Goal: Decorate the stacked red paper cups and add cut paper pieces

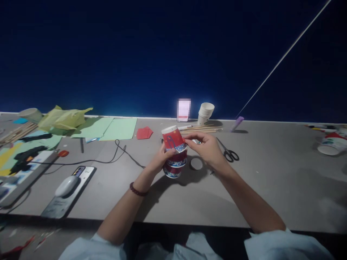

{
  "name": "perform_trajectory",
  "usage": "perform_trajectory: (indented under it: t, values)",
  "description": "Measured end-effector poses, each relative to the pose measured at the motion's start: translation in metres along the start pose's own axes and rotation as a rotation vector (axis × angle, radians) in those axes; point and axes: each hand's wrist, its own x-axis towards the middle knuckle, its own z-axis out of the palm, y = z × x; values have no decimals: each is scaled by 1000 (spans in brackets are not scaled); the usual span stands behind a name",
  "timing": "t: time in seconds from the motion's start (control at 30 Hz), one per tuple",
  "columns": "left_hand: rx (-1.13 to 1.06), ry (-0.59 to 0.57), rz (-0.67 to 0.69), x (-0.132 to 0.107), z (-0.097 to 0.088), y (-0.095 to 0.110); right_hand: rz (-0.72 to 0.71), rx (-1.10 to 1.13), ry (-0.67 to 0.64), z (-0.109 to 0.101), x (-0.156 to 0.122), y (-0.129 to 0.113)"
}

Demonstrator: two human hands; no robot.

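Observation:
A stack of red paper cups (177,157) with blue-and-white patterned bands is held over the desk, bottoms up and tilted a little. My left hand (159,159) grips it from the left, thumb across the front. At the right side of the top cup, my right hand (203,146) is pinched, with a tiny bit of red at its fingertips. What exactly those fingers hold is too small to make out. Just below that hand lies a round, pale-faced item (196,163). Black-handled scissors (231,155) rest to the right of my right hand.
White paper cups (206,112) stand nested by the blue wall, near wooden sticks (204,128) and a purple glue stick (237,124). Red paper (144,132) lies left of my hands. A power strip (35,173), a phone (67,193) under a mouse (66,186), and a cable (89,161) occupy the left.

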Motion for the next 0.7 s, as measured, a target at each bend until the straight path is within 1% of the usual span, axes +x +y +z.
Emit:
perform_trajectory:
  t: [0.43,0.7]
  values:
    - [1,0,17,-1,2,1,-35,-48,21,1,-1,6]
    - [23,7,17,0,0,-2,-12,-67,43,3,-4,6]
